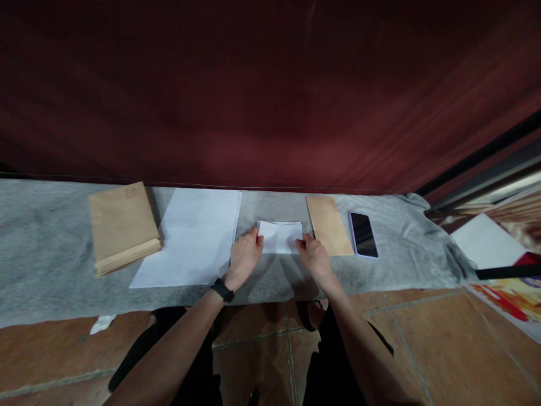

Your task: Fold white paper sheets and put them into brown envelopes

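We pinch a folded white rectangle of paper (279, 237) at the centre of the frame, our left hand (246, 254) gripping its left end, our right hand (315, 256) its right. Its upper edges look uneven, so pressing down could set a crooked crease. A careless sweep of our right hand might nudge the flat brown paper envelope (332, 225) right of centre; our left wrist could drag the large white paper sheets (194, 237) left of centre.

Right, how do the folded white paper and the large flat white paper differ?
The folded white paper is doubled over; the large flat white paper lies spread out, far bigger. The left hand and right hand pinch the folded paper's ends; neither grips the large paper. Both are white.
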